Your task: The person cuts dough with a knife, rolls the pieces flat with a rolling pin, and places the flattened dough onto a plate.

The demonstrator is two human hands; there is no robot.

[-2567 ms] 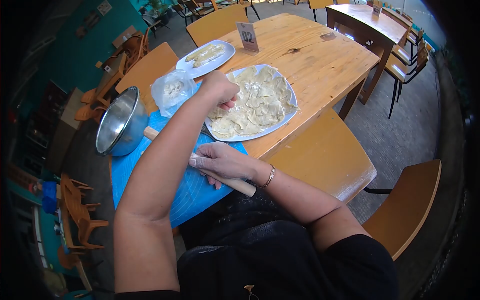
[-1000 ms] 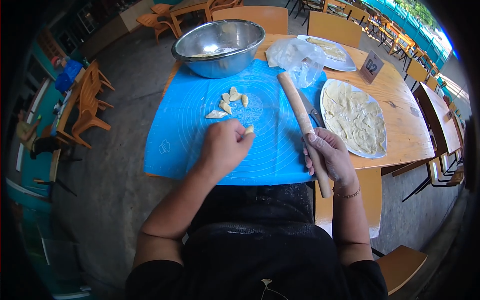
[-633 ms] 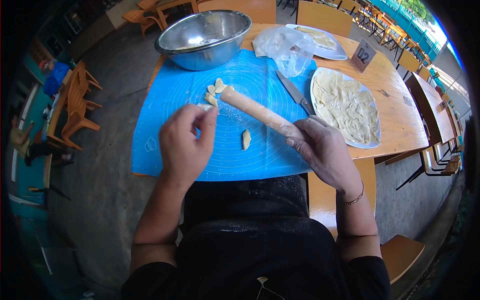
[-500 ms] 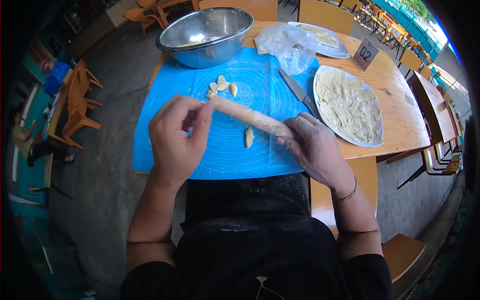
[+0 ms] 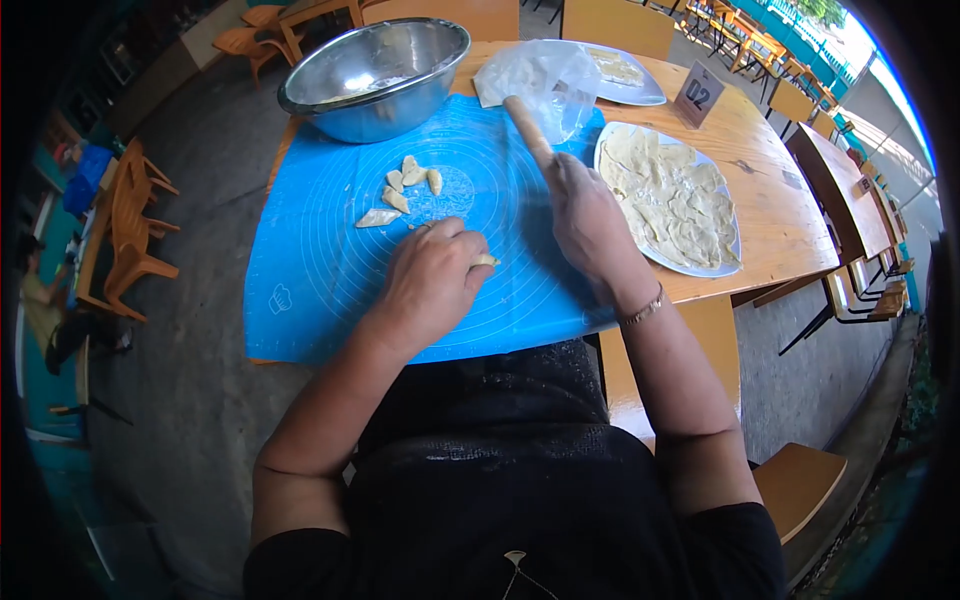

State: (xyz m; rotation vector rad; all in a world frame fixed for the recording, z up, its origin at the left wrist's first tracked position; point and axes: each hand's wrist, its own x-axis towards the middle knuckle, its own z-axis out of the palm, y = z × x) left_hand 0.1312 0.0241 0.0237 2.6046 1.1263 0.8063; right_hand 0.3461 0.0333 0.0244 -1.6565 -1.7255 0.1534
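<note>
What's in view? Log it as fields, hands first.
left hand: at a dough piece, grip unclear
right hand: holding pin
mat: blue, with loose pieces
bowl: metal, back left
bag: clear, behind mat
near plate: dough sheets
far plate: more dough
sign: 02

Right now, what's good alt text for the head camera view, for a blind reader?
A left hand holds a small dough piece over a blue mat; the right hand grips a rolling pin. More dough pieces lie beyond, with a metal bowl and a plate of flat dough nearby.
</note>
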